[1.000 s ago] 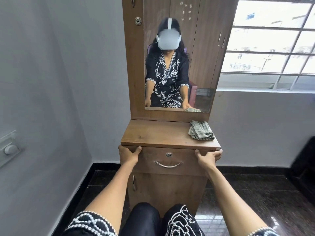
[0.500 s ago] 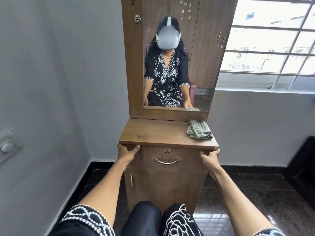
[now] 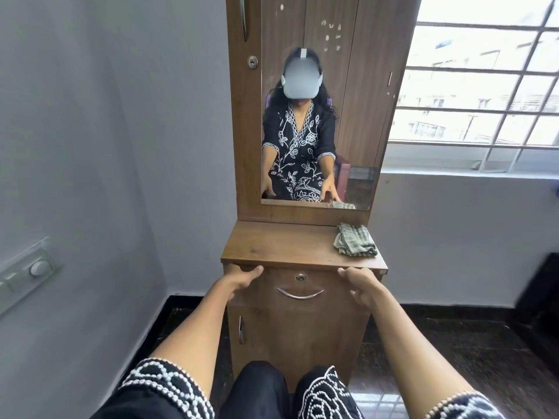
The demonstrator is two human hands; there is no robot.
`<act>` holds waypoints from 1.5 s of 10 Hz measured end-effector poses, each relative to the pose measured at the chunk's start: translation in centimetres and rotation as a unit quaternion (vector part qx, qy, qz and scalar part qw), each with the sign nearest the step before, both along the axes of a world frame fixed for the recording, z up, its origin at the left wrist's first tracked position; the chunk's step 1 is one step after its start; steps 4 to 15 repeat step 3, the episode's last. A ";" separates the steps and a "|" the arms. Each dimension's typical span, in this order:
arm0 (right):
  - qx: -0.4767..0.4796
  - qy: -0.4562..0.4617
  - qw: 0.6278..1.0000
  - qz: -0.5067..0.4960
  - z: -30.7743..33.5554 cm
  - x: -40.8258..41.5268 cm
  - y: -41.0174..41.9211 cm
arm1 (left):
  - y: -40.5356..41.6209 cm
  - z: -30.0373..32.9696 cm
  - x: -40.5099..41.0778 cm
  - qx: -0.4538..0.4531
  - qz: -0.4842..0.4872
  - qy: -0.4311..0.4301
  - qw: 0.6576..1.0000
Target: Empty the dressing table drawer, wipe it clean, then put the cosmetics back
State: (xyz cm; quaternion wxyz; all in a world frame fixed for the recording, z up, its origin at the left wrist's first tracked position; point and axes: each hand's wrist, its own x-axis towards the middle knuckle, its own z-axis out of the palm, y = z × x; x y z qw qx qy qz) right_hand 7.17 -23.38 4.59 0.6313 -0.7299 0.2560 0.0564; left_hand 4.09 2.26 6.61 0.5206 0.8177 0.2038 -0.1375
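The dressing table's drawer (image 3: pixel 329 281) is closed, with a curved metal handle (image 3: pixel 299 294) and a round lock (image 3: pixel 300 277) on its wooden front. My left hand (image 3: pixel 239 282) lies against the drawer's left end just under the tabletop edge, thumb stretched out and fingers loosely curled. On the drawer's right part, my right hand (image 3: pixel 360 285) has its index finger near the top edge. Neither hand holds anything. No cosmetics are visible.
A folded green checked cloth (image 3: pixel 355 244) lies at the right rear of the wooden tabletop (image 3: pixel 278 247). The mirror (image 3: pixel 317 116) above reflects a seated person. Under the drawer is a cabinet door with a handle (image 3: pixel 240 329). A grey wall stands left, a window right, dark tiles below.
Both hands left the drawer's outer corners and shifted inward onto its front, the right one more. The view moved closer and tilted down a little.
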 end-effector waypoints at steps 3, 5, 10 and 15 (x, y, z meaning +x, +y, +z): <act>0.019 -0.028 0.994 0.102 13.2 -1.8 2.5 | -1.4 13.0 -1.6 0.085 -0.108 -0.043 0.990; 0.019 -0.028 0.994 0.102 13.2 -1.8 2.5 | -1.4 13.0 -1.6 0.085 -0.108 -0.043 0.990; 0.019 -0.028 0.994 0.102 13.2 -1.8 2.5 | -1.4 13.0 -1.6 0.085 -0.108 -0.043 0.990; 0.019 -0.028 0.994 0.102 13.2 -1.8 2.5 | -1.4 13.0 -1.6 0.085 -0.108 -0.043 0.990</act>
